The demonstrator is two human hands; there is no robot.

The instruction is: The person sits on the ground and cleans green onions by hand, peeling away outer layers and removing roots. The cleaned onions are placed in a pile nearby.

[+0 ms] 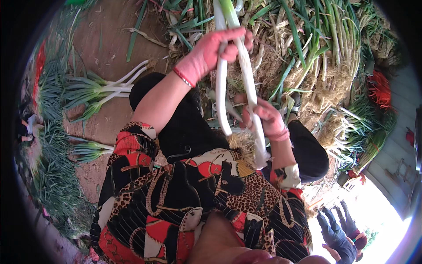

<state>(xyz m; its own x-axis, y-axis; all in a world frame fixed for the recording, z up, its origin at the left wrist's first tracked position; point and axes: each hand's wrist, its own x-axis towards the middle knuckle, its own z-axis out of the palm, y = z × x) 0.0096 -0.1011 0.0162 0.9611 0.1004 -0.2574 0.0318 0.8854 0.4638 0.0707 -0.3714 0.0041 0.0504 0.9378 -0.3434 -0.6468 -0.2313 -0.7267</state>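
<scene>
My left hand (pixel 216 51), in a pink glove with a red cuff, grips two long green onions by their shafts. One white shaft (pixel 222 89) hangs on the left and bends at its lower end. The other shaft (pixel 245 66) slants down to the right and ends in a frayed, pale base near my shirt. Around the lower part of that right shaft are the fingers of my right hand (pixel 267 120), also pink-gloved and somewhat blurred. The tops of both onions run out of view at the upper edge.
Unpeeled onions with dry roots (pixel 329 72) are heaped ahead and to the right. White-shafted onions (pixel 102 89) lie on the dirt floor (pixel 99 43) at left, beside a long row of green leaves (pixel 57 165). Two people (pixel 343 237) are at the lower right.
</scene>
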